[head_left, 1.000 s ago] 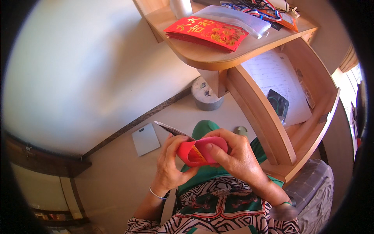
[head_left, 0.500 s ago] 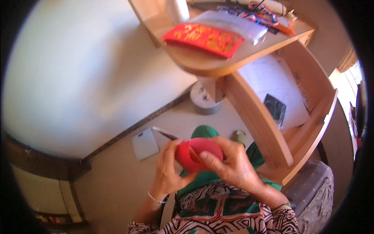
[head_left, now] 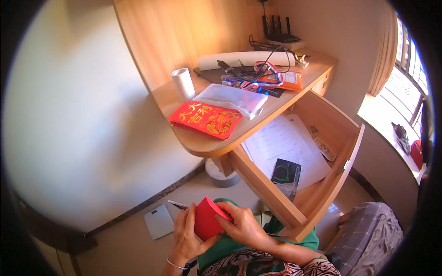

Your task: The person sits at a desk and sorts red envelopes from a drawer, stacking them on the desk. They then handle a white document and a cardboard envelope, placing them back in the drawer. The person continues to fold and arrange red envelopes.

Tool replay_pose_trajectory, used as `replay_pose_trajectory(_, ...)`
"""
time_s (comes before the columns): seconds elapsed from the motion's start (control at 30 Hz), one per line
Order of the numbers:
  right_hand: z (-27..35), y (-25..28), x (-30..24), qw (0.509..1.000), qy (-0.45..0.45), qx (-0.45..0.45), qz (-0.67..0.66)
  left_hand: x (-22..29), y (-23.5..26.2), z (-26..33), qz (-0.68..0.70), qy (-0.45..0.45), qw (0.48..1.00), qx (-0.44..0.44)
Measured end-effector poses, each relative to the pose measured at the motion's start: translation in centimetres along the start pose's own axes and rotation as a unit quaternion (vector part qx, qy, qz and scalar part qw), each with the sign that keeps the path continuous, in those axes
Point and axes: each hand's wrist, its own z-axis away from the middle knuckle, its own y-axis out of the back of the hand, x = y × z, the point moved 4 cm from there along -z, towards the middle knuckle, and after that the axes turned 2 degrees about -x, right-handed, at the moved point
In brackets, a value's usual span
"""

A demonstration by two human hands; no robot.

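1. Both hands are holding a small red paper envelope (head_left: 208, 221) low in the near middle of the scene, over the person's lap. The left hand (head_left: 185, 234) is gripping its left edge with the fingers curled round from behind, and the right hand (head_left: 244, 226) is pinching its right side with the thumb pressing on the face. Held from both sides like this, the thin paper is being kept flat and steady.
2. The envelope is standing nearly upright with its rounded top edge pointing away from the person, so its face is turning toward the eyes rather than the floor.
3. Far from the hands, a flat red packet with gold printing (head_left: 206, 118) is lying on the curved wooden counter (head_left: 202, 143), near its left edge and well within reach, with a clear plastic bag (head_left: 230, 98) just beside it on the right.
4. A white cylinder (head_left: 183, 83) is standing upright beyond the packet.
5. Under the counter, a lower wooden shelf (head_left: 343, 161) is carrying white printed sheets (head_left: 283, 147) and a dark card (head_left: 285, 174).
6. On the floor to the left of the hands, a pale square scale (head_left: 159, 221) is lying flat.
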Motion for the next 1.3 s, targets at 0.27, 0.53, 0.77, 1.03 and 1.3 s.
replay_pose_trajectory(0.27, -0.1, 0.6, 0.0, 0.994, 0.092, 0.064, 0.019, 0.3, -0.4, -0.4, -0.016, -0.009, 1.000, -0.003)
replay_pose_trajectory(0.53, -0.3, 0.9, 0.5, 0.992, 0.102, 0.069, 0.033, 0.4, -0.2, -0.3, -0.009, -0.010, 1.000, -0.004)
replay_pose_trajectory(0.77, -0.5, 0.6, 0.8, 0.998, 0.055, 0.041, 0.006, -0.1, -0.3, 0.0, 0.013, 0.008, 1.000, 0.020)
replay_pose_trajectory(1.03, -0.3, 0.7, 1.2, 0.999, 0.014, 0.030, -0.037, 0.1, -0.3, -0.8, -0.011, -0.005, 0.999, 0.036)
replay_pose_trajectory(1.3, -0.2, 0.7, 1.1, 0.995, -0.032, 0.035, -0.083, -0.3, -0.2, 0.0, -0.010, 0.014, 0.998, 0.056)
